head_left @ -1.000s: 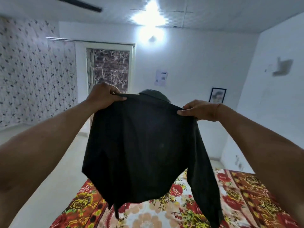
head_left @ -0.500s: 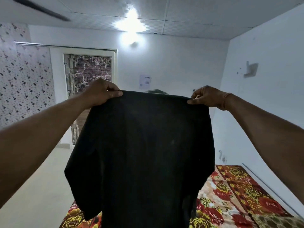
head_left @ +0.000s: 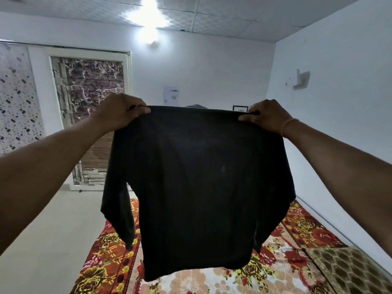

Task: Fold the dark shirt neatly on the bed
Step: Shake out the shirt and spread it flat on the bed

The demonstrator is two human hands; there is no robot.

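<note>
The dark shirt [head_left: 199,187] hangs spread out in the air in front of me, above the bed [head_left: 297,236] with its red and yellow floral cover. My left hand [head_left: 121,112] grips the shirt's top left shoulder and my right hand [head_left: 266,116] grips its top right shoulder. Both sleeves hang down at the sides. The hem ends just above the bedcover. The collar peeks out behind the top edge.
A pale bare floor [head_left: 42,240] lies left of the bed. A marble-patterned door [head_left: 91,115] stands at the back left. White walls close in at the back and right, with a small picture frame [head_left: 240,108] behind the shirt.
My hands moved further apart and stretched the shirt's top edge flat. The shirt hangs wider and straighter, and the view tilted down, showing more of the bed.
</note>
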